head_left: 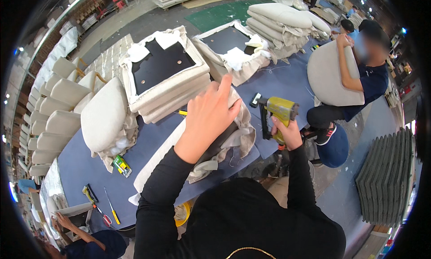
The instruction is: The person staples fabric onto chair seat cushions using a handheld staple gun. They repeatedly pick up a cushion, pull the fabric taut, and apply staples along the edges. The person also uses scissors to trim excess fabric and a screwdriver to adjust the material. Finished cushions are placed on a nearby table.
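Beige cushion [219,146], fabric edge ruffled, on blue tbl [78,167], my L hand [208,113] part-open over it, empty AFAICT, R hand [287,131] round yellow staple gun [279,107] right of cushion, pale chairs [60,97] far L

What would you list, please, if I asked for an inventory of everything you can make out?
Table: one, blue, centre
Staple gun: one, yellow and black, right of centre
Loose-covered cushion: one, beige, front centre
Seat stack: one, beige, black-topped, left of centre
Rounded cushion: one, beige, left
Cushion pile: one, beige, upper right
Box: one, green and yellow, left
Scissors: one pair, red-handled, lower left
Screwdriver: one, yellow-handled, beside the scissors
Chairs: many, beige, far left
Panel stack: one, dark grey, far right
Co-workers: at least three, dark or blue tops, right and lower left
Left hand: one, bare, above the loose-covered cushion
Right hand: one, bare, gripping the staple gun
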Demonstrator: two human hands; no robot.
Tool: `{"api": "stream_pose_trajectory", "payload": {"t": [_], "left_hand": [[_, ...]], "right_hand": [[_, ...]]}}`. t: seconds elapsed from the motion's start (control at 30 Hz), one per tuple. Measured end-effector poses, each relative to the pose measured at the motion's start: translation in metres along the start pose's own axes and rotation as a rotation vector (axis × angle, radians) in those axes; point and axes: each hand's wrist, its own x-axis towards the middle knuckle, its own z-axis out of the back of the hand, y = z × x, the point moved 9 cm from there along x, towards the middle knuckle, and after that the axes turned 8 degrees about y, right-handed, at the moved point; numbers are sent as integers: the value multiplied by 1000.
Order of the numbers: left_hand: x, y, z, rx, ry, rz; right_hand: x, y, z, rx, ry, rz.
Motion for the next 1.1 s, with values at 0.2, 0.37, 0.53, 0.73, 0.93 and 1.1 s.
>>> {"api": "stream_pose_trajectory", "payload": {"t": [0.2,0.37,0.53,0.73,0.93,1.1], "left_hand": [[26,-19,-23,23,36,-69],[35,-21,-30,31,86,-45],[41,-21,-34,99,134,-44],[51,-17,-40,173,171,-33],[53,-13,-38,111,145,-29],[50,-9,-34,91,163,-27]], "right_hand": [[-49,95,-52,49,-133,301],[-46,106,-60,-185,-163,420],[-48,103,-64,-237,-186,386],[-38,85,-58,-359,-320,414],[-32,100,-66,-319,-253,415],[-34,108,-68,-481,-275,414]]}}
